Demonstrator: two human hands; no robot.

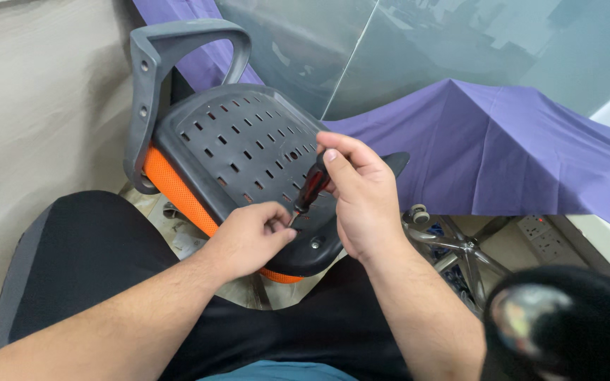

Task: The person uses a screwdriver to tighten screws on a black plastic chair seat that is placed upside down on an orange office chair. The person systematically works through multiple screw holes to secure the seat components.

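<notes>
Your right hand point(361, 201) gripped a dark red-handled screwdriver point(311, 189), tip set down on the grey slotted underside of the chair seat point(241, 144). Your left hand point(248, 236) pinched closed at the tip, resting on the seat's near edge. Seat lay tilted across your lap; armrest point(157, 63) at its far-left side, purple cloth point(503, 148) to its right.

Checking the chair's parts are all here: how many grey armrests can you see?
1: the grey plastic loop armrest stands at the upturned grey slotted seat pan's far-left edge. A second may be hidden beyond the seat or hands.
</notes>
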